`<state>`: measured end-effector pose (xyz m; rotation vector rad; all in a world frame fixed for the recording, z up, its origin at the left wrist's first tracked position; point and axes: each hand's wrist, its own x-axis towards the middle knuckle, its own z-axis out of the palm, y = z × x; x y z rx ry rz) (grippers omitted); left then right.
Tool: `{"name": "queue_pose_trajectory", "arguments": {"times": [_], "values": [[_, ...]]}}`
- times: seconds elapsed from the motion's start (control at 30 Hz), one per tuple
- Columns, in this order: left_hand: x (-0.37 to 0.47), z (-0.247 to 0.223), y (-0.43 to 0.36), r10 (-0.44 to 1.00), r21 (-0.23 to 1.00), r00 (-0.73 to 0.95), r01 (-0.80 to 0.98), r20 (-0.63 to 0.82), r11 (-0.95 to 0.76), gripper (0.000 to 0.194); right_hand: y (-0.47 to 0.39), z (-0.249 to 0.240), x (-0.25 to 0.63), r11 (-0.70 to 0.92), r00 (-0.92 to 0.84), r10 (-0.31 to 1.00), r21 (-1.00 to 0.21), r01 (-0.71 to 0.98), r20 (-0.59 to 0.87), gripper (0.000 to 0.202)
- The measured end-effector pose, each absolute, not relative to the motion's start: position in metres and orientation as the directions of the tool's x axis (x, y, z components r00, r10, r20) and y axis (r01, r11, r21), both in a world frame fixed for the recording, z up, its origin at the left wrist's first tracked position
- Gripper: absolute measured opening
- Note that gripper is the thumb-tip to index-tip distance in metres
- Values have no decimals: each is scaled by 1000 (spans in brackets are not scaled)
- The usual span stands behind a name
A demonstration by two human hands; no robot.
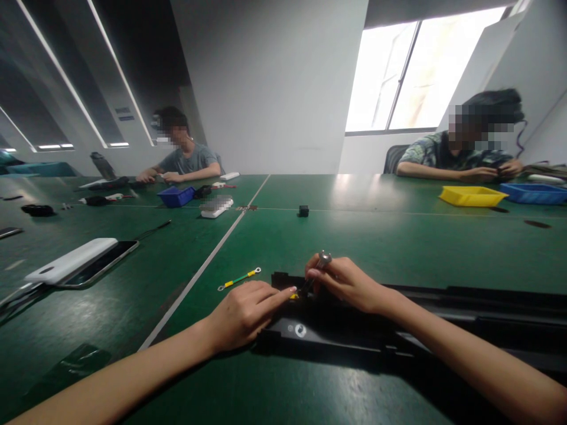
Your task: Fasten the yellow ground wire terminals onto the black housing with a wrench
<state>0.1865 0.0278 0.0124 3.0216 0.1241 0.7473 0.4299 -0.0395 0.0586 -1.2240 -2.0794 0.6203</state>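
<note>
A long black tray-like metal part (334, 327) lies in front of me, its left end under my hands. My left hand (248, 310) rests on that end, index finger stretched out and pressing on a yellow-sleeved wire terminal (294, 296); its thumb is hidden. Pinched in my right hand (348, 283) is a wrench-like tool (325, 258), its shiny metal end up and its dark lower end tilted down beside my left fingertip. What the tool's lower end meets is hard to make out. A short green wire (239, 278) with yellow sleeves and ring terminals lies beyond my left hand.
Farther off sit a small black block (303, 211), a blue bin (176, 196), a yellow tray (472, 196) and a blue tray (534, 193). A phone (101, 265) and white power bank (71, 260) lie left. Two people (188, 156) work across the green table (354, 242).
</note>
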Motion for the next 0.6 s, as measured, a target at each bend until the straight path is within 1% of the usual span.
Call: {"name": "queue_pose_trajectory", "arguments": {"times": [0.1,0.27,0.37,0.6], "values": [[186,12,28,80,43,883,68,462,-997,44,-40,59,429,448,-346,890,-704,551,296,34],[187,12,28,82,43,882,69,465,-997,44,-40,58,429,390,-274,919,-755,527,283,37],[187,13,28,79,42,885,67,458,-997,45,-40,57,430,376,-242,926,-752,542,289,37],[187,13,29,88,47,890,75,446,-996,44,-38,56,431,347,-234,938,-734,583,257,36]]}}
